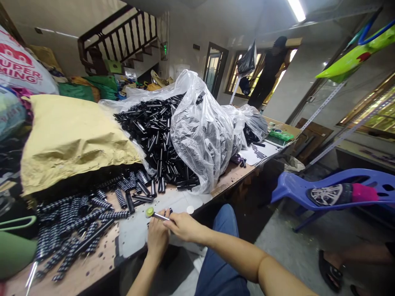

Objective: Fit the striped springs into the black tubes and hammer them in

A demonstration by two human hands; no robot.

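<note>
My right hand (pixel 187 227) is closed round a thin, dark, shiny rod (pixel 161 216) with a round yellow-green end (pixel 149 212). Right beside it, my left hand (pixel 158 235) lies at the table's front edge with its fingers curled, touching or close to the rod. What the left fingers hold is hidden. Beneath the rod is a pale grey sheet (pixel 132 234). Black tubes (pixel 154 139) form a heap beyond the hands. To the left lie several dark, white-banded ribbed rods (pixel 70 218), some with thin metal ends.
A yellow sack (pixel 74 139) and a clear plastic bag (pixel 203 135) flank the heap. At lower left stands a green cup (pixel 15 255). A blue plastic chair (pixel 336 187) is on the right. In the background, a person (pixel 271 74) stands by the window. Another person's sandalled foot (pixel 331 267) shows lower right.
</note>
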